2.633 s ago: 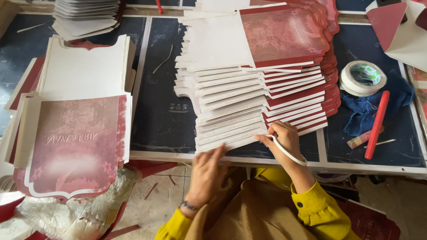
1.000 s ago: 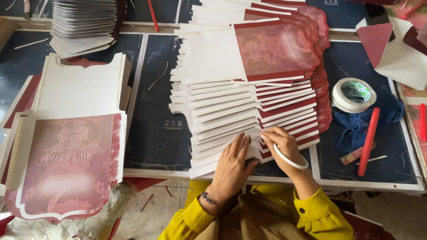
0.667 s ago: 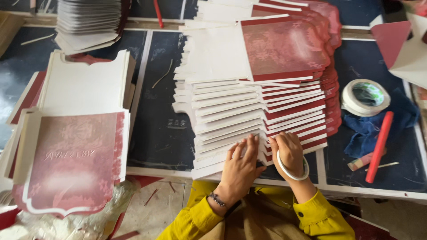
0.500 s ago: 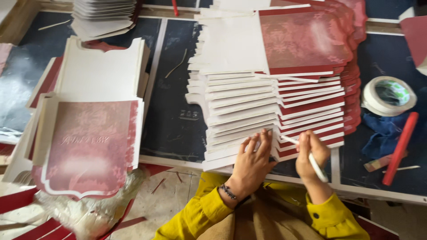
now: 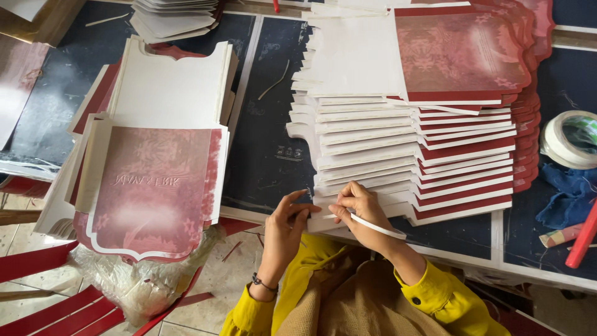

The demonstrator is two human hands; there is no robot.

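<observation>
A long fanned stack of white and dark red cards (image 5: 404,155) lies on the dark table (image 5: 267,155) in front of me. Both hands meet at the left end of the nearest card (image 5: 320,223), at the table's front edge. My left hand (image 5: 283,227) pinches that card's left corner between thumb and fingers. My right hand (image 5: 360,208), with a white bangle (image 5: 376,227) on its wrist, has its fingertips closed on the same card's edge just to the right. What sits between the fingertips is too small to make out.
A second pile of red printed cards (image 5: 155,186) lies at the left, a heap of white cards (image 5: 174,18) at the far left. At the right edge are a tape roll (image 5: 569,140), a blue cloth (image 5: 569,199) and a red stick (image 5: 581,236). Crumpled plastic (image 5: 143,280) hangs below the table.
Both hands slid left along the nearest card, from its middle to its left corner. The left hand went from flat on the cards to pinching. The view shifted left.
</observation>
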